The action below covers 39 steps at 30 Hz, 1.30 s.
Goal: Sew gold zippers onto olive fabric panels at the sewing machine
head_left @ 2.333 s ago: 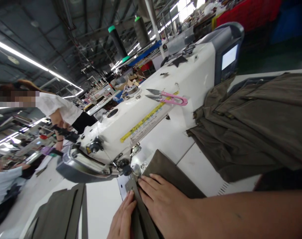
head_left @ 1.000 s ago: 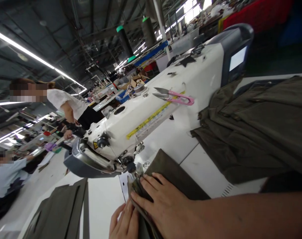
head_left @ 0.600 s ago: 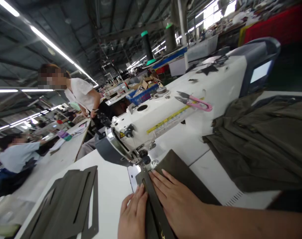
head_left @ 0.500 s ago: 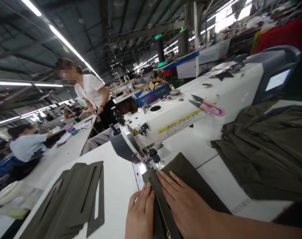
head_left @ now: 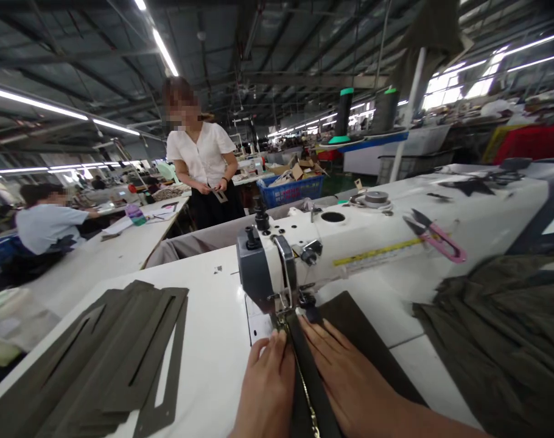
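Note:
A long dark-olive strip with a gold-toothed zipper [head_left: 310, 404] runs under the presser foot [head_left: 284, 307] of a white sewing machine [head_left: 372, 237]. My left hand [head_left: 268, 380] lies along the strip's left side, its bent fingers close together on it near the foot; its thumb is hidden. My right hand [head_left: 345, 371] rests flat on the strip's other side, fingers stretched toward the foot. Beneath and beyond it spreads a dark-olive fabric panel [head_left: 363, 325]. How the layers join under the foot is hidden.
Slotted olive fabric pieces [head_left: 117, 353] are stacked at left. Crumpled olive cloth [head_left: 500, 328] lies at right. Pink-handled thread snips [head_left: 436, 237] rest against the machine arm. A co-worker [head_left: 201, 164] stands beyond the table, holding a small piece; another person [head_left: 49, 219] sits far left.
My view has turned left and levelled. The zipper strip has moved forward under the foot, its gold teeth now showing close to it. Both hands stay on it. The standing co-worker has straightened up.

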Each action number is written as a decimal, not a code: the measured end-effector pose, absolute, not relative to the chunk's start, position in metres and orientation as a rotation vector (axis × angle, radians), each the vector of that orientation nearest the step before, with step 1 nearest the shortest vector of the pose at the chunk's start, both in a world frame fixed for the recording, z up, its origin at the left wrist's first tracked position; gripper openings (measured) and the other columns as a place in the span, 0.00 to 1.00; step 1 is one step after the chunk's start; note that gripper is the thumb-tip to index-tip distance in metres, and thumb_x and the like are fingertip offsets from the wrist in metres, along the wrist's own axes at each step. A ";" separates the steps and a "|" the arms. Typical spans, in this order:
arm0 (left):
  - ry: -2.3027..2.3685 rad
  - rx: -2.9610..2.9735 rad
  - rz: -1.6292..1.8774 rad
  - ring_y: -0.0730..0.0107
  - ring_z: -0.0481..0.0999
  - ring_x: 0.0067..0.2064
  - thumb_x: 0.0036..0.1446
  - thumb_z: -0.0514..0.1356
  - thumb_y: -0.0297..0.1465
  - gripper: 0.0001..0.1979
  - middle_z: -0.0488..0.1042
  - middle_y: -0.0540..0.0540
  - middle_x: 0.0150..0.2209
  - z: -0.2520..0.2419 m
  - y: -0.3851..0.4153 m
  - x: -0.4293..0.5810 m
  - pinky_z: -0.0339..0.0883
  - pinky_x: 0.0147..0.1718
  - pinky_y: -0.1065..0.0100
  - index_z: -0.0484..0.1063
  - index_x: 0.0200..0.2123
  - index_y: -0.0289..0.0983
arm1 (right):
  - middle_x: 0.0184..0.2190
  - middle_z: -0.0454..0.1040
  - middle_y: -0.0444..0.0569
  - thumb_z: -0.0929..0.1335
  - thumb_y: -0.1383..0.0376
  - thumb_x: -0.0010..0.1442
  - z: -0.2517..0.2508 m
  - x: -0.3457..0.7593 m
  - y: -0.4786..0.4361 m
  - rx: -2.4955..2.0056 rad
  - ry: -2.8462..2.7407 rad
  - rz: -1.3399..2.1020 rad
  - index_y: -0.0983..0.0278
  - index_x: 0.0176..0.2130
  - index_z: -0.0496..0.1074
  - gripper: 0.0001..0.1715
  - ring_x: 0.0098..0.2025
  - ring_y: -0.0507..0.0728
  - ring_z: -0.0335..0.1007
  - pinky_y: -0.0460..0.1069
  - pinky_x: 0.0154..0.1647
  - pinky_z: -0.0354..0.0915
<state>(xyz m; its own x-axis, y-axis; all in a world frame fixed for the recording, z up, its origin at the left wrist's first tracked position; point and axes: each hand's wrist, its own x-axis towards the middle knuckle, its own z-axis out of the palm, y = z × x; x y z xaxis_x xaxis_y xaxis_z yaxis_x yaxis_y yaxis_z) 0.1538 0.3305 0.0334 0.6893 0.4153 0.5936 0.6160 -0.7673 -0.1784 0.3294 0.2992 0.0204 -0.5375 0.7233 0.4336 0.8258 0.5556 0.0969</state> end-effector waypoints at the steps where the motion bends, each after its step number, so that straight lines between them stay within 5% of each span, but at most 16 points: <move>1: -0.797 -2.529 -0.767 0.63 0.73 0.44 0.62 0.39 0.21 0.19 0.73 0.36 0.42 0.032 0.332 0.153 0.69 0.41 0.62 0.70 0.40 0.29 | 0.57 0.58 0.59 0.59 0.69 0.57 0.019 0.331 0.301 -1.248 -2.454 -0.410 0.73 0.60 0.54 0.31 0.60 0.62 0.51 0.58 0.55 0.58; 12: -0.758 -2.482 -0.857 0.66 0.74 0.42 0.62 0.40 0.21 0.19 0.74 0.40 0.41 0.020 0.341 0.151 0.68 0.40 0.66 0.71 0.36 0.31 | 0.53 0.65 0.61 0.60 0.69 0.53 0.009 0.335 0.308 -1.163 -2.489 -0.559 0.76 0.58 0.57 0.34 0.56 0.64 0.57 0.57 0.51 0.62; 25: -0.746 -2.539 -0.789 0.64 0.73 0.41 0.61 0.39 0.20 0.19 0.71 0.36 0.40 0.033 0.339 0.154 0.70 0.38 0.64 0.70 0.37 0.30 | 0.58 0.58 0.59 0.59 0.71 0.57 0.034 0.330 0.300 -1.319 -2.461 -0.233 0.72 0.59 0.57 0.30 0.59 0.62 0.52 0.57 0.56 0.57; 39: -0.848 -2.591 -0.752 0.65 0.72 0.37 0.59 0.46 0.20 0.12 0.69 0.42 0.35 0.036 0.344 0.157 0.73 0.36 0.62 0.69 0.35 0.32 | 0.60 0.52 0.58 0.58 0.68 0.61 0.029 0.331 0.308 -1.362 -2.443 -0.022 0.70 0.61 0.53 0.29 0.62 0.60 0.45 0.59 0.61 0.49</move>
<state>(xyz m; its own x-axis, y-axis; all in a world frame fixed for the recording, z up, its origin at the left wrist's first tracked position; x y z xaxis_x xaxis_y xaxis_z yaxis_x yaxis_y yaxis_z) 0.1573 0.3442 0.0359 0.6866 0.4544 0.5675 0.6181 -0.7758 -0.1267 0.3311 0.3078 0.0294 -0.4809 0.8231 0.3021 0.8284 0.5394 -0.1510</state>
